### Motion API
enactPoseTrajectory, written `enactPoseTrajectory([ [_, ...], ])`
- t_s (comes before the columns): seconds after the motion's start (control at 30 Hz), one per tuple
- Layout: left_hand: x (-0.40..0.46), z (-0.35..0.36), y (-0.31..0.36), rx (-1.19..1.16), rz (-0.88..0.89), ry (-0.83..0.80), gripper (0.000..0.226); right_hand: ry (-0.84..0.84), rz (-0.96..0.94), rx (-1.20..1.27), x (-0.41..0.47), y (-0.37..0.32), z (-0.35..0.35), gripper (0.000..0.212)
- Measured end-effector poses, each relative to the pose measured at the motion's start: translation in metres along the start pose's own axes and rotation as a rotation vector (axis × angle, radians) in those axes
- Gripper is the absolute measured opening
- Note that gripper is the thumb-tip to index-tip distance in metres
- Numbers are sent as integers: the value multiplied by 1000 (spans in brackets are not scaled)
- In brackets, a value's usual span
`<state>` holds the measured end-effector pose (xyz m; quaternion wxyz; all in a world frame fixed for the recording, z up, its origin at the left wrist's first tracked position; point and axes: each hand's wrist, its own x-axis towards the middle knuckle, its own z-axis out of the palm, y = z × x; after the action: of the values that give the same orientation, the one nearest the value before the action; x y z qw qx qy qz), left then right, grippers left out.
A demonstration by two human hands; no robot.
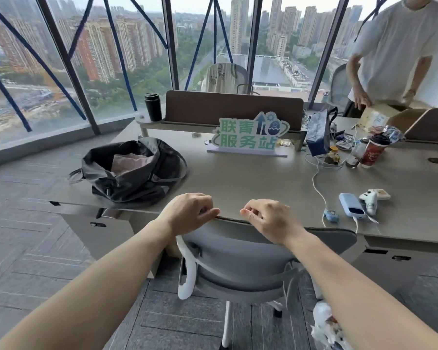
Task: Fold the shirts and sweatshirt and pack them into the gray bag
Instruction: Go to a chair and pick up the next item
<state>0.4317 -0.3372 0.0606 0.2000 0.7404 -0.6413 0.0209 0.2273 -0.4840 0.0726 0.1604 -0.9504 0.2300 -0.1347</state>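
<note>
The gray bag (137, 183) lies open on the left part of the desk (250, 178). Inside it shows a pale pink folded garment (130, 161). My left hand (190, 213) and my right hand (268, 219) are side by side at the desk's near edge. The fingers of both curl over the top edge of a gray chair back (238, 251). I cannot tell whether a gray garment lies over that chair back. A light printed shirt (219, 77) hangs over a chair beyond the desk divider.
A green and white sign (248, 135) stands mid-desk before a brown divider (233, 109). At right are a blue bag (317, 133), a red cup (373, 151), a power bank (352, 204), a white controller (369, 199) and cables. Another person (395, 51) stands by a cardboard box (387, 114). A black tumbler (153, 107) stands at back left.
</note>
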Motion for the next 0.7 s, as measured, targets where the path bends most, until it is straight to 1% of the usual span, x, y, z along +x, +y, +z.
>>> enactPoseTrajectory([
  [0.1, -12, -18, -36, -31, -120, 50, 34, -78, -30, -19, 42, -50, 17, 27],
  [0.17, -23, -30, -67, -19, -207, 65, 26, -98, -38, -28, 72, -83, 31, 22],
  [0.27, -41, -50, -121, -18, -319, 86, 23, -116, -30, -51, 116, -132, 56, 17],
  [0.4, -61, -67, -195, -50, -466, 87, 22, -145, 2, -50, 171, -185, 91, 17],
  [0.53, -66, -75, -262, -78, -570, 86, 20, -169, 53, -25, 222, -212, 126, 18],
  [0.7, -53, -77, -335, -69, -676, 82, 21, -174, 145, 19, 296, -220, 166, 19],
])
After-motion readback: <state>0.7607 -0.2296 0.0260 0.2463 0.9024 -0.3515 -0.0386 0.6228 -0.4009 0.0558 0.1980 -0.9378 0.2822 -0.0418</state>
